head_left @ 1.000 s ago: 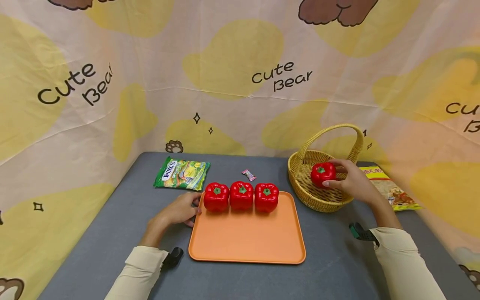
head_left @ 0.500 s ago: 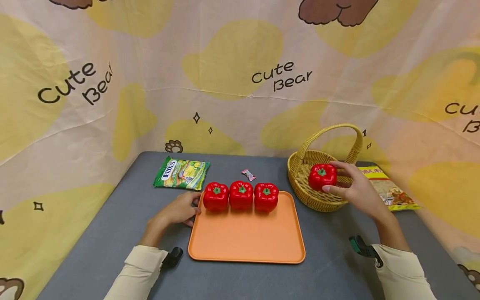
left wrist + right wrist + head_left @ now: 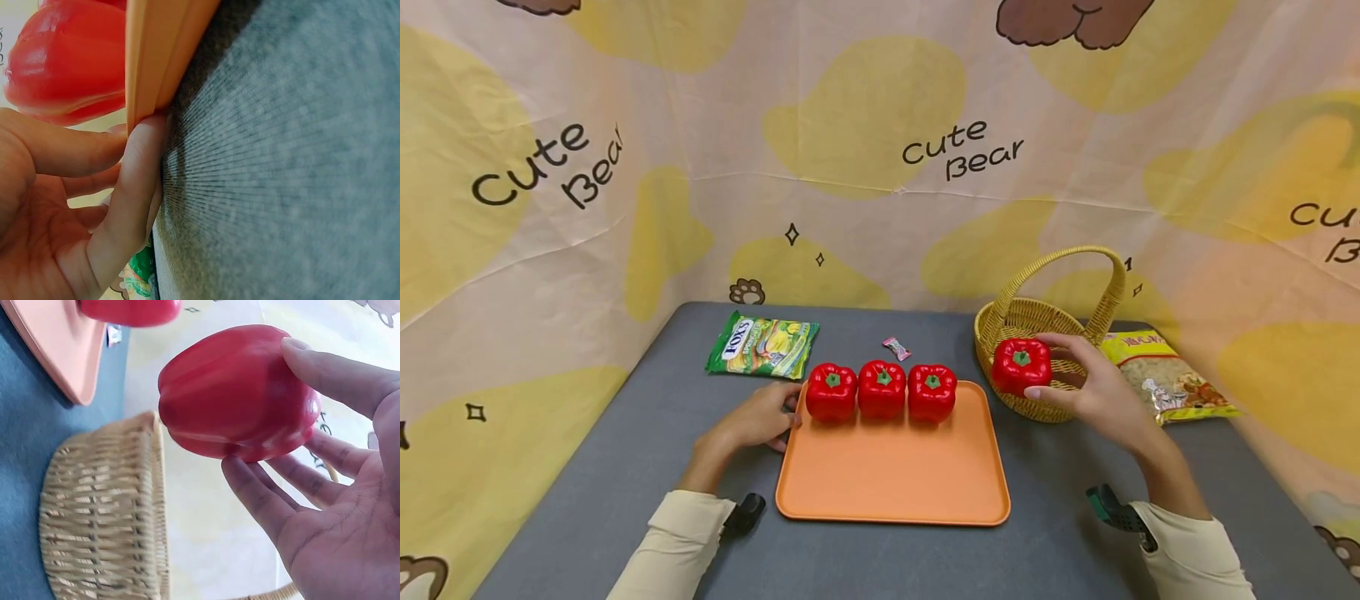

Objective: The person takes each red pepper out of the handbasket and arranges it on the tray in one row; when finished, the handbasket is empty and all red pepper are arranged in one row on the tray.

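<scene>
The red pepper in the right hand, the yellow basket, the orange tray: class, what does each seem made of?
Red pepper: likely glossy plastic, sharp highlights. Yellow handled basket: woven wicker or rattan, strands visible. Orange tray: probably matte plastic, smooth with a moulded rim.

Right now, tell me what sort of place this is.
Probably a staged tabletop recording set, not a real kitchen: a "Cute Bear" printed cloth backdrop walls in a grey table, with glossy red peppers lined on an orange tray.

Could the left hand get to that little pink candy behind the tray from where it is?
Probably yes. The left hand rests at the orange tray's left edge, and the pink candy lies on bare table behind the three peppers; reaching around or over them looks unobstructed.
</scene>
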A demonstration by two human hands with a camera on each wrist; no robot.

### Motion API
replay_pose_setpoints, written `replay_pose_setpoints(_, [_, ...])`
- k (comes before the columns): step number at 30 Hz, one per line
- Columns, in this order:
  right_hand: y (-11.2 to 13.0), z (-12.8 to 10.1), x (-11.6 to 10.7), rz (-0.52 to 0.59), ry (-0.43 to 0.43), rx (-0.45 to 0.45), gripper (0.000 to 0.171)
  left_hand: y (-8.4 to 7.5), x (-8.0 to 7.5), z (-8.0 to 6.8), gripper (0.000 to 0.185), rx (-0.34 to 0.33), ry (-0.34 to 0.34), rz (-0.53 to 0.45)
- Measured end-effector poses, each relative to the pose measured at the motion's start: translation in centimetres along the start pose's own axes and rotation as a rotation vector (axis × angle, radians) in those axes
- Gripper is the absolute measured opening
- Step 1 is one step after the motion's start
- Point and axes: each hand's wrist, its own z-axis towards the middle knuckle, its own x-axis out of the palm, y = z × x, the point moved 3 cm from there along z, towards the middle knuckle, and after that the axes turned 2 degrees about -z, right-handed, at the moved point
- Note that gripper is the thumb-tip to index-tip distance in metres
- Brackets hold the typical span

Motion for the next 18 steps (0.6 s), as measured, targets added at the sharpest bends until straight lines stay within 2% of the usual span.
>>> replay_pose_setpoints(9, [-0.6,0.3,2.2,0.063,0.057,0.025,0.071,0.1,0.0,0.1,0.051,-0.006,0.0,0.015])
replay_pose_setpoints(18, [-0.7,0.7,3.6,0.041,0.097,0.015,0.075,0.1,-0.1,0.1,0.051,-0.008,0.007,0.016])
